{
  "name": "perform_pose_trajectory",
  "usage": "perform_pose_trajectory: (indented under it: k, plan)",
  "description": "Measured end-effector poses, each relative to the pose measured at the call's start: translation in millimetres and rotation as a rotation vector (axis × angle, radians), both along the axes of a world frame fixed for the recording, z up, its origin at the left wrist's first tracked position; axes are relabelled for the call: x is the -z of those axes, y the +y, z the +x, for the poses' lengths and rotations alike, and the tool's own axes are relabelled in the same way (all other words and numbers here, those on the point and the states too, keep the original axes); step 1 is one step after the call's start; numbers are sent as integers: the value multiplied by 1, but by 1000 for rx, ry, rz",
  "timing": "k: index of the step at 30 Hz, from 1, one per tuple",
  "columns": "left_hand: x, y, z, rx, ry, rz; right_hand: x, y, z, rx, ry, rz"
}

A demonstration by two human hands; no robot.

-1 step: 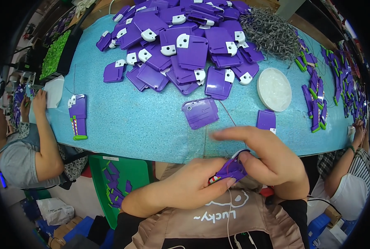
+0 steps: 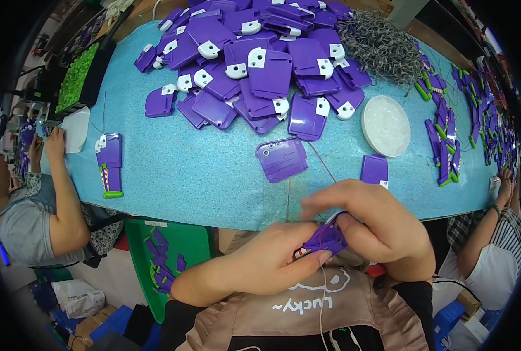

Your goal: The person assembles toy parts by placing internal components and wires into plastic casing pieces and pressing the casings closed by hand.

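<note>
My left hand (image 2: pixel 260 260) is closed on a purple plastic toy part (image 2: pixel 329 236), with a red-and-white striped edge showing by its fingers. The thumb of my right hand (image 2: pixel 383 228) presses on the same part, while its index finger stretches left and is blurred. A thin pale cord (image 2: pixel 322 304) hangs below the part over my apron. On the table just beyond, a loose purple panel (image 2: pixel 281 161) lies near a thin dark wire (image 2: pixel 321 159). Another purple panel (image 2: pixel 374 168) sits beyond my right wrist.
A large heap of purple-and-white panels (image 2: pixel 269 70) covers the far table. Beside it are tangled grey pieces (image 2: pixel 383 47) and a round white dish (image 2: pixel 386 126). An assembled purple piece (image 2: pixel 109 165) lies at left, a green bin (image 2: pixel 199 243) below. People sit on both sides.
My right index finger has shifted slightly and is more blurred. The held part and my left hand stay in place.
</note>
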State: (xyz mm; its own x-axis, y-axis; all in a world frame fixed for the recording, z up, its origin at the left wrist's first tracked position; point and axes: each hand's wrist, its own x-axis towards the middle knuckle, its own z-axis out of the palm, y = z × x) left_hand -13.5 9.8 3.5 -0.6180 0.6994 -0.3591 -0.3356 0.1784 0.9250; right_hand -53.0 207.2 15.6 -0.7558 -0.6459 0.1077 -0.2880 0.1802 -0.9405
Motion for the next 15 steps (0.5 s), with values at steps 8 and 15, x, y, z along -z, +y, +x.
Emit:
perform_pose_trajectory:
  k: [8,15]
  plan:
    - [1,0,1,-94,157,114,26,-5,14,112,-452,-771]
    - [8,-4,8,-273,80,58,15,-24,15,182,-328,-348]
